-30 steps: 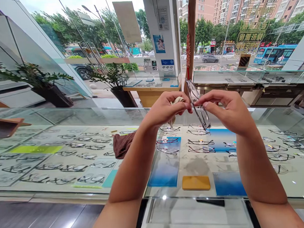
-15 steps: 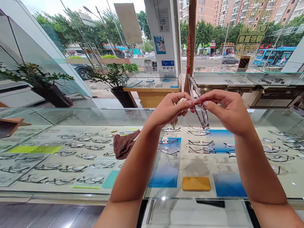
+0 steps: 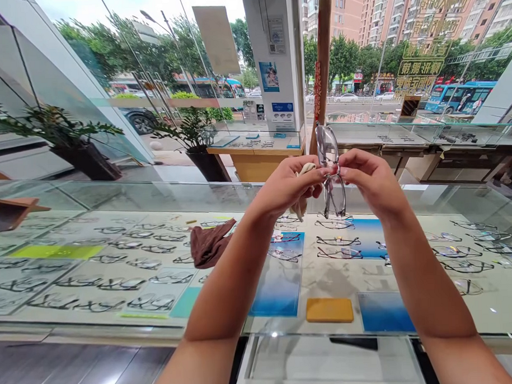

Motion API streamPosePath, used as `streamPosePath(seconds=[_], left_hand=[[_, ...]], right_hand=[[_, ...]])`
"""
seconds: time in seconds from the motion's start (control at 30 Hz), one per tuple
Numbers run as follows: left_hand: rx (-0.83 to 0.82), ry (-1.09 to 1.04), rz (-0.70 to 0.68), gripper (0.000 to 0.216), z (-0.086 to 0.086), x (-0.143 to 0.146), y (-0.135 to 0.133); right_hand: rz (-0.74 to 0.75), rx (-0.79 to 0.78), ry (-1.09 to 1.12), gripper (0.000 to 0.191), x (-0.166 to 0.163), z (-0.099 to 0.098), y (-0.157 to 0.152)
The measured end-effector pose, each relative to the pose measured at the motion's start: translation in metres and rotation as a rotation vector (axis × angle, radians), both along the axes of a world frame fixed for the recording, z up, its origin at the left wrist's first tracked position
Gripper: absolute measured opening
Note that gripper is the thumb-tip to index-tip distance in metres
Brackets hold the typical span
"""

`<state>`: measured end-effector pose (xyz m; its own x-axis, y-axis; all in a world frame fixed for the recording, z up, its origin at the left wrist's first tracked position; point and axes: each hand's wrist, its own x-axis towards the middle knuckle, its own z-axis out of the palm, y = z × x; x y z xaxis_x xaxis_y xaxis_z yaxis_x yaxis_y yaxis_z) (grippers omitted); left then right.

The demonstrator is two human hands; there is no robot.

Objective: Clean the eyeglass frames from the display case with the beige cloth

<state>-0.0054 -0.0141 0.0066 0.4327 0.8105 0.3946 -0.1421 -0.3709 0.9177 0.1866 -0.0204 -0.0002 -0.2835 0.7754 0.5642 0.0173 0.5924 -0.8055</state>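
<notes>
A pair of eyeglasses with a thin dark frame is held up over the counter, turned on end so one lens sits above the other. My left hand is closed around a crumpled cream cloth, its thumb and finger reaching the middle of the frame. From the other side, my right hand pinches the frame near the bridge; its fingertips are partly hidden behind the glasses. A brown cloth lies bunched on the glass top, left of my left forearm.
Beneath my arms runs a glass display counter with rows of eyeglasses inside. A yellow-orange case lies near its front edge. Beyond stand a potted plant, a wooden post, a white pillar and more display cases.
The eyeglasses have turned so their lenses face me more squarely. My right hand has shifted slightly left, while my left hand stays nearly in place with the cream cloth.
</notes>
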Motion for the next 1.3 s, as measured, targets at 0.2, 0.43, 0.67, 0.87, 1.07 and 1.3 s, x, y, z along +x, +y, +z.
streamPosePath(seconds=[0.2,0.43,0.67,0.87,1.07,1.3], left_hand=[[-0.111,-0.014,-0.073,0.039,-0.001,0.005,0.0],[-0.211,-0.016,-0.125,0.039,-0.003,0.012,-0.008],[-0.205,-0.016,-0.205,0.04,-0.004,0.014,-0.008],[-0.143,-0.02,-0.238,0.052,-0.004,0.014,-0.011],[0.003,-0.045,-0.102,0.049,-0.007,0.012,-0.003],[0.162,-0.045,0.117,0.047,-0.014,0.007,0.012]], right_hand=[[0.223,-0.025,0.182,0.03,-0.002,-0.016,0.022],[0.384,-0.169,0.341,0.026,-0.008,-0.026,0.025],[0.421,-0.224,0.395,0.019,-0.011,-0.026,0.023],[0.447,-0.227,0.413,0.025,-0.011,-0.026,0.024],[0.381,-0.27,0.433,0.025,-0.013,-0.021,0.021],[0.243,-0.154,0.318,0.023,-0.008,-0.019,0.022]])
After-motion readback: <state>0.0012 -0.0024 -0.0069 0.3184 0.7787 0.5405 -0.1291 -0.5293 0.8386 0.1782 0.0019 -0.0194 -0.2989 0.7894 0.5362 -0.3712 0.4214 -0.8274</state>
